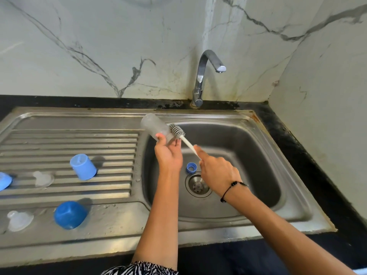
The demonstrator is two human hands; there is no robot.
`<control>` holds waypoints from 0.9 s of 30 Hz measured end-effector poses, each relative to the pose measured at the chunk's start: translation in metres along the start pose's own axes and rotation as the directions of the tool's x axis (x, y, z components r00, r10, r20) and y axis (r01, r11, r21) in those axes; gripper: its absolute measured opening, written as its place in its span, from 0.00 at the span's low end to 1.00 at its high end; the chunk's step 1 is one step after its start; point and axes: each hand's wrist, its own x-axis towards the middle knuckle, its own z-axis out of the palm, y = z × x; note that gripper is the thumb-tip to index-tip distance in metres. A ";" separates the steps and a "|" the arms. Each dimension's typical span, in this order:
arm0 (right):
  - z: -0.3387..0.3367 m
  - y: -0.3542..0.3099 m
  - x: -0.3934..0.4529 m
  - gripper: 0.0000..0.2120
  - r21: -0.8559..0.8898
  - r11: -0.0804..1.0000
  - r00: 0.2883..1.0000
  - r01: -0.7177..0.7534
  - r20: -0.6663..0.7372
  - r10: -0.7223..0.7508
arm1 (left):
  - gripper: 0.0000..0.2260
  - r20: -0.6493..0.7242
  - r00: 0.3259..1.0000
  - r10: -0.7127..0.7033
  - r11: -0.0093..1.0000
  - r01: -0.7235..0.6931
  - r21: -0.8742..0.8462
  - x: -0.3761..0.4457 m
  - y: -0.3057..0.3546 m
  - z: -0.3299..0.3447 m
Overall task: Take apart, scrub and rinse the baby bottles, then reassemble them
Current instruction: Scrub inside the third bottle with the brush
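I'm gripping the bottle (pixel 154 126) in my left hand (pixel 168 153), right hand (pixel 217 171) clamping the brush (pixel 177 131) at its mouth.

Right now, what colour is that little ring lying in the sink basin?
Blue: the ring lies beside the drain, seen in the head view.

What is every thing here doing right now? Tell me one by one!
bottle: open, tilted, held over the basin
brush: bristle head at the bottle's mouth
left hand: grips the bottle
right hand: grips the brush handle
tap: no water running
blue ring: off, lying in the basin by the drain
light blue cap: off, tipped on the drainboard
two clear teats: off, on the drainboard
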 end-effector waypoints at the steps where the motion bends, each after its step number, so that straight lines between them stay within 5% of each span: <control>1: -0.003 0.001 0.003 0.23 0.006 1.000 1.000 -0.002 -0.004 0.002 | 0.09 0.025 0.999 -0.021 0.999 0.022 -0.032 -0.001 0.000 0.001; 5: -0.007 0.001 -0.001 0.23 -0.016 1.000 1.000 0.012 -0.004 -0.012 | 0.14 0.030 0.995 -0.092 0.995 0.091 0.035 0.003 0.002 -0.005; 10: 0.002 0.000 -0.015 0.24 -0.053 0.998 0.999 0.031 0.020 -0.030 | 0.11 -0.101 0.995 -0.007 0.977 0.028 0.211 0.007 0.002 -0.011; 14: 0.007 -0.002 -0.013 0.24 -0.071 0.996 0.999 0.046 0.009 -0.046 | 0.19 -0.133 0.991 -0.009 0.992 0.025 0.125 0.006 0.001 -0.011; 19: 0.010 -0.002 0.002 0.24 -0.062 0.998 1.000 0.009 0.002 -0.009 | 0.12 -0.095 0.995 -0.032 0.998 0.038 0.056 0.008 -0.001 -0.013; 27: 0.006 0.006 0.005 0.25 -0.048 0.999 1.000 -0.017 0.001 0.017 | 0.15 0.021 0.985 -0.173 0.982 0.170 0.086 0.003 -0.001 -0.009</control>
